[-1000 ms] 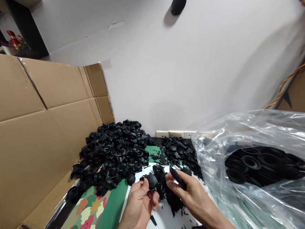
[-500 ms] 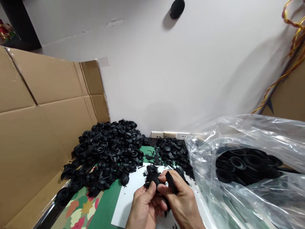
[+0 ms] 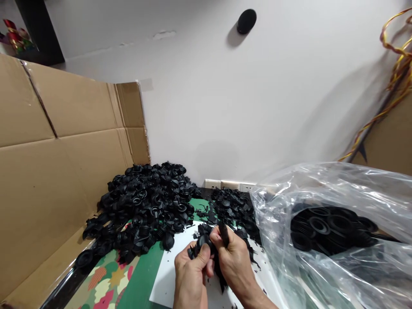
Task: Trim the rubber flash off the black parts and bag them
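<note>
My left hand (image 3: 193, 268) is closed around a small round black rubber part (image 3: 203, 241), thumb pressed on its side. My right hand (image 3: 232, 257) touches the same part with its fingertips and grips a dark, narrow tool (image 3: 223, 234) that sticks up between its fingers. Both hands meet over a white sheet (image 3: 167, 279) strewn with black rubber trimmings (image 3: 222, 279). A big heap of ribbed black rubber parts (image 3: 144, 206) lies just behind and to the left.
A tall cardboard flap (image 3: 58, 163) walls off the left. A clear plastic bag (image 3: 337, 240) holding black rubber rings fills the right. A smaller black pile (image 3: 234, 208) sits by the white wall's sockets (image 3: 225, 185). A green patterned mat (image 3: 116, 283) covers the table.
My right hand moved left to meet the left hand, and both now work on the round part together. The view shifted slightly.
</note>
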{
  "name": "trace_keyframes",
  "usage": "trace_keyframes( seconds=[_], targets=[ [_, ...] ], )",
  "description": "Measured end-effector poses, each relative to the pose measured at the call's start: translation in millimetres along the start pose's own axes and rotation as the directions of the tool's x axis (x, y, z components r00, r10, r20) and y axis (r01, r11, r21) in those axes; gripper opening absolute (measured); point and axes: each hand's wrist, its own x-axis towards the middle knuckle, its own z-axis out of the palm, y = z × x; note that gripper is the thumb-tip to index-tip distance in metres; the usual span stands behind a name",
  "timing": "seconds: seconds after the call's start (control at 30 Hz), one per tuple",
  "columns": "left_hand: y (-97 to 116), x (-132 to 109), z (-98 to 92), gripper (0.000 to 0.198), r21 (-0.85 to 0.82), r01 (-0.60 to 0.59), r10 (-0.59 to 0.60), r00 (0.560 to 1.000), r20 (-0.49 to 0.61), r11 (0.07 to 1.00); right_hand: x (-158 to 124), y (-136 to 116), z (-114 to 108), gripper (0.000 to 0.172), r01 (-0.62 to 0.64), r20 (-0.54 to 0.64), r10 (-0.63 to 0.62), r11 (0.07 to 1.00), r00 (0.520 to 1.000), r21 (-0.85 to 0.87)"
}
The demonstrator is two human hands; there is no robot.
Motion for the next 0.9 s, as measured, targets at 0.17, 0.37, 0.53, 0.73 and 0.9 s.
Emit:
trace_keyframes(
  seconds=[0.17, 0.37, 0.53, 0.73, 0.9],
  targets=[
    [10.2, -5.2, -8.7, 0.037, 0.215, -0.135, 0.142, 0.99, -0.017, 0.967, 6.4, -1.8, 14.3, 0.023, 0.051, 0.002, -0.051, 0.997, 0.999, -0.057],
    [0.8, -25.6, -19.2, 0.035, 0.255, -0.026, -0.007, 0.992, 0.128, 0.967, 44.1, 5.2, -11.4, 0.019, -0.01, -0.153, -0.015, 0.987, 0.988, -0.162],
    [6.2, -12.7, -23.1, 0.035, -0.057, 0.197, -0.18, 0.957, 0.229, 0.979, 45.9, 0.4, -31.5, 0.023, 0.003, -0.056, -0.016, 0.975, 0.998, -0.224],
    [6.1, -5.6, -28.0, 0.032, -0.113, 0.297, -0.266, 0.936, 0.229, 0.948, 27.8, 8.2, -35.2, 0.024, -0.03, 0.049, 0.042, 0.975, 0.998, -0.221],
    [6.3, -6.2, -27.1, 0.036, -0.068, 0.318, -0.304, 0.939, 0.162, 0.946, 20.7, 11.8, -37.2, 0.023, -0.066, 0.193, 0.118, 0.964, 0.974, -0.256]
  ],
)
